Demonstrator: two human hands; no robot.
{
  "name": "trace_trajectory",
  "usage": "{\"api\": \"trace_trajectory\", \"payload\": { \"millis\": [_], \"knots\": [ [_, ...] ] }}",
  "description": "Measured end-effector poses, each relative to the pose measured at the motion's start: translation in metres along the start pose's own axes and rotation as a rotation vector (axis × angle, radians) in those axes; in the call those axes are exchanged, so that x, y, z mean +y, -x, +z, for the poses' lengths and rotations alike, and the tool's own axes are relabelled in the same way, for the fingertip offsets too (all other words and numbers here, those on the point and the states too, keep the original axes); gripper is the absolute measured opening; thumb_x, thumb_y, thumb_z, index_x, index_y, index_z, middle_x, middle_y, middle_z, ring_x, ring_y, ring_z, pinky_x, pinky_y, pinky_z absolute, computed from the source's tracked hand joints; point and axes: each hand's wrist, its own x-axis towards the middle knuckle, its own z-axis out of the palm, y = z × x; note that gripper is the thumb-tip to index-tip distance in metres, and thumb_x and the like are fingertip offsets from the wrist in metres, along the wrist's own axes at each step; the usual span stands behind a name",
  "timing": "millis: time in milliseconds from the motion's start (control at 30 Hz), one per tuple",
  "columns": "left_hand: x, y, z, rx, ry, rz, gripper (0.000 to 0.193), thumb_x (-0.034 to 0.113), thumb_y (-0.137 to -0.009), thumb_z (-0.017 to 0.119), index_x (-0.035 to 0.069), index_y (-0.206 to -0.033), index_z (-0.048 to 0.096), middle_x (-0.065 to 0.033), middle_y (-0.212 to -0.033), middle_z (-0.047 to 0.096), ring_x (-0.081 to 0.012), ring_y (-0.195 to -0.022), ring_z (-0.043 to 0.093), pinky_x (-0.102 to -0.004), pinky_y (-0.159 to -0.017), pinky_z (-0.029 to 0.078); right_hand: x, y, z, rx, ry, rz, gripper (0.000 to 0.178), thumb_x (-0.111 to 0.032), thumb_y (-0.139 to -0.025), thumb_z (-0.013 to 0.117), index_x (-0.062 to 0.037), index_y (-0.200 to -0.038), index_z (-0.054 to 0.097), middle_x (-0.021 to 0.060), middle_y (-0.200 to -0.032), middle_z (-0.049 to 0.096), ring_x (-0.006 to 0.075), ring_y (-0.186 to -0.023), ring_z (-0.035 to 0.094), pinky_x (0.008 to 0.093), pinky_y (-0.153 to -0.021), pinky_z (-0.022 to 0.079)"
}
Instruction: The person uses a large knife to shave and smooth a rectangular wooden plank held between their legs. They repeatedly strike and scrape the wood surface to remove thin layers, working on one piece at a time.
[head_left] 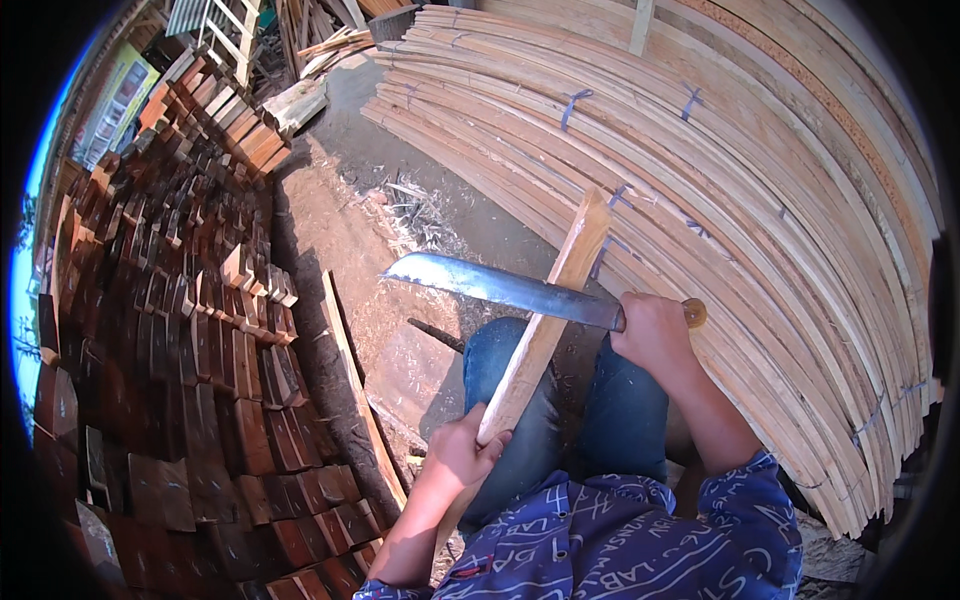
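Note:
My left hand [463, 450] is closed around the near end of a pale wooden strip [522, 378], which slants up and away to the right over my knees. In my right hand [652, 335] is the handle of a machete [480, 283], its round yellowish butt showing past my fist. The broad steel blade points left and lies across the upper part of the strip, over its top side. Whether the edge bites into the wood cannot be made out.
Tied bundles of long pale wood strips [650, 170] fill the right side. Stacked reddish-brown boards [200, 330] rise on the left. A long narrow offcut [357, 385] lies on the dirt beside them. Wood shavings [425, 215] litter the ground ahead.

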Motion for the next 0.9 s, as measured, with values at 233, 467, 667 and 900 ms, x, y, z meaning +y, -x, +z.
{"api": "trace_trajectory", "payload": {
  "millis": [233, 467, 667, 900],
  "knots": [
    [0.003, 0.003, 0.016, 0.009, -0.09, -0.048, 0.035, 0.023, -0.086, 0.073, -0.002, -0.106, 0.06, -0.0219, -0.063, 0.063, -0.0375, -0.06, 0.068, -0.0435, -0.058, 0.053, 0.032, -0.001, -0.015, 0.006, -0.122, 0.161, 0.022, -0.021, -0.072, 0.069, 0.0011, -0.075, 0.068, 0.0213, -0.073, 0.068, 0.0393, -0.073, 0.068, 0.0481, -0.073, 0.054],
    [0.004, 0.02, 0.004, 0.009, -0.084, -0.097, 0.031, 0.024, -0.088, 0.072, -0.001, -0.097, 0.057, -0.0271, -0.075, 0.066, -0.0446, -0.068, 0.067, -0.0512, -0.061, 0.053, -0.019, -0.001, 0.0, -0.1, -0.131, -0.119, 0.02, -0.02, -0.064, 0.071, -0.0022, -0.071, 0.064, 0.0178, -0.07, 0.065, 0.0373, -0.071, 0.067, 0.0472, -0.066, 0.053],
    [0.003, 0.029, 0.004, 0.057, -0.109, -0.169, 0.029, 0.023, -0.087, 0.072, -0.001, -0.095, 0.059, -0.0255, -0.08, 0.067, -0.0438, -0.069, 0.068, -0.0505, -0.061, 0.054, -0.015, -0.013, 0.004, -0.058, -0.056, -0.147, 0.02, -0.02, -0.059, 0.072, -0.0038, -0.069, 0.063, 0.0156, -0.072, 0.066, 0.0351, -0.074, 0.068, 0.0471, -0.067, 0.053],
    [-0.005, 0.022, 0.008, 0.09, -0.085, -0.076, 0.024, 0.02, -0.085, 0.073, 0.001, -0.095, 0.061, -0.0233, -0.083, 0.067, -0.0442, -0.07, 0.067, -0.0506, -0.061, 0.054, 0.038, -0.038, -0.019, 0.062, -0.114, 0.151, 0.022, -0.02, -0.067, 0.072, 0.0004, -0.075, 0.069, 0.0216, -0.074, 0.068, 0.0393, -0.071, 0.067, 0.046, -0.07, 0.055]
  ]
}}
